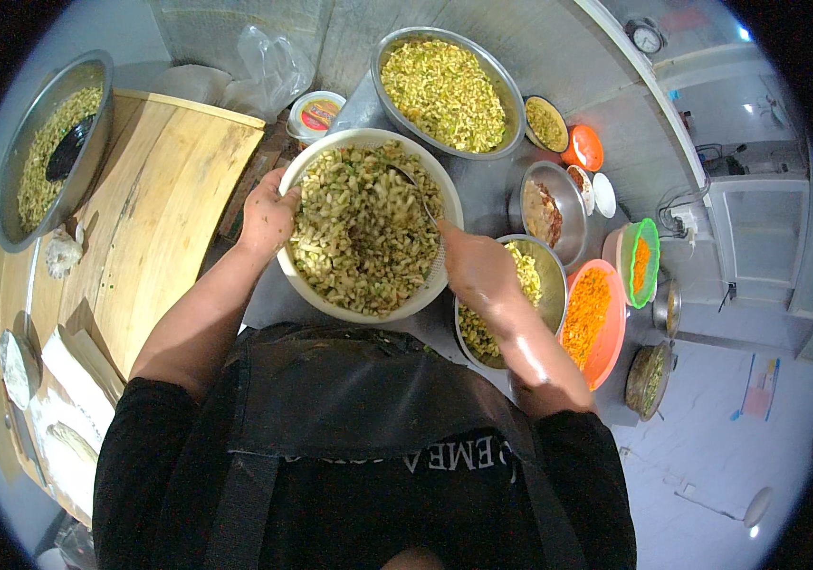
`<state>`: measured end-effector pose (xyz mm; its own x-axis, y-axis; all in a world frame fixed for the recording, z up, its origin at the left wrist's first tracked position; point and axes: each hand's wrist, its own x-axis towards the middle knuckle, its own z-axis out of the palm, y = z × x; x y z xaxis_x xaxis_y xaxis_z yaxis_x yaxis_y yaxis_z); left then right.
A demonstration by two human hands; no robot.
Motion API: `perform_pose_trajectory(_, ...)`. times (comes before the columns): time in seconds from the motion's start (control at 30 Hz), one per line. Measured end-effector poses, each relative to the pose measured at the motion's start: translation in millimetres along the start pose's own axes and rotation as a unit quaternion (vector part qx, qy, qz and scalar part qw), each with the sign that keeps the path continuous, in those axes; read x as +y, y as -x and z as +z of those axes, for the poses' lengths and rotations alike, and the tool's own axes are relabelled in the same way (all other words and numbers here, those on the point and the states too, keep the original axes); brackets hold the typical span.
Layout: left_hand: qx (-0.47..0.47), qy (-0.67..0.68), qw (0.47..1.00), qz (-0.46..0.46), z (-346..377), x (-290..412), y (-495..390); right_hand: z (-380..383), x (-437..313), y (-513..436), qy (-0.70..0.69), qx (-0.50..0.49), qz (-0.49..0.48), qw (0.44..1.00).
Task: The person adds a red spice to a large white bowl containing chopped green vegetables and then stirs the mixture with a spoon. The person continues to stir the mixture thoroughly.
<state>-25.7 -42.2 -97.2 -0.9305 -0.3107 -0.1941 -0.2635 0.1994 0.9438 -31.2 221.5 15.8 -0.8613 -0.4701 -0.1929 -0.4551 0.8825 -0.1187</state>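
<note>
A cream plastic colander (452, 192) filled with a chopped vegetable mixture (363, 235) stands in front of me. My left hand (269, 217) grips its left rim, thumb on top. In my right hand (474, 263) is a metal spoon (417, 189), its bowl end among the chopped pieces near the upper right. Beneath my right forearm, a steel bowl (559, 288) and more chopped greens are partly hidden. Just beyond the colander sits a large steel basin (378, 68) full of a yellow-green chopped mixture.
At left, a wooden board (164, 164) carries a steel basin (7, 178), a knotted bag (64, 251) and floury things. A lidded tub (315, 114) stands behind the colander. To the right are an orange basin of shredded carrot (616, 320), a steel bowl of paste (577, 214) and several smaller bowls.
</note>
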Motion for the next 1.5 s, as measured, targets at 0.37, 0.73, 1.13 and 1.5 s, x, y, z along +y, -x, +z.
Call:
perform_pose_trajectory(0.37, 0.024, -0.027, 0.999, 0.006, -0.7, 8.0, 4.5, -24.5, -9.0, 9.0, 0.125, -0.152, -0.063, 0.978)
perform_pose_trajectory(0.73, 0.031, -0.021, 0.999, -0.003, 0.0, 2.4, 1.8, 1.2, -10.7, -16.4, 0.106, -0.137, -0.084, 0.981)
perform_pose_trajectory(1.13, 0.053, -0.079, 0.995, 0.019, 4.7, -7.2, 0.8, 69.5, 13.7, 17.8, -0.432, -0.252, 0.235, 0.833)
perform_pose_trajectory(1.5, 0.021, 0.030, 0.999, -0.006, 7.1, -17.8, -2.3, 23.5, 6.9, 22.7, -0.739, -0.257, 0.263, 0.564)
